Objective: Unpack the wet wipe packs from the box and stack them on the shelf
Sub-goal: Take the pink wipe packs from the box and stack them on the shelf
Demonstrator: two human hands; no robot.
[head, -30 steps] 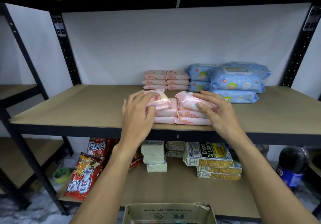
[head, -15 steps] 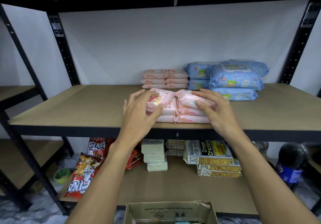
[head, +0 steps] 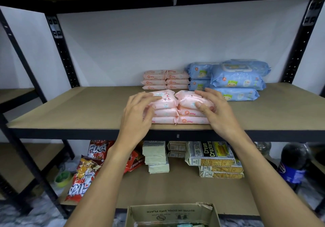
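both hands are on the front pile of pink wet wipe packs [head: 175,119], which sits at the front edge of the middle shelf [head: 70,110] as two columns of three, side by side and touching. the left hand [head: 139,114] holds the left top pack [head: 164,100]: its fingers [head: 140,97] lie spread and curved over the pack's top, with the thumb against its near side. the right hand [head: 216,112] holds the right top pack [head: 190,100] the same way, fingers [head: 207,93] spread across the top and the thumb pressing its front face. both top packs lie a little tilted on their columns.

beyond the fingers, against the back wall, stands a second pink pile [head: 165,79], also two columns of three. just beyond and to the right of the right fingers are the larger blue wipe packs [head: 235,80], heaped in layers.

well below the fingers, at the bottom edge of the view, the cardboard box [head: 172,212] stands open. only a strip of its inside shows, with something teal [head: 182,225] in it; what else it holds cannot be told.

on the lower shelf under the hands lie red snack bags [head: 84,175], a pile of pale green packs [head: 156,158] and stacked cream cracker packets [head: 211,153]. a dark soda bottle [head: 293,165] stands far right.
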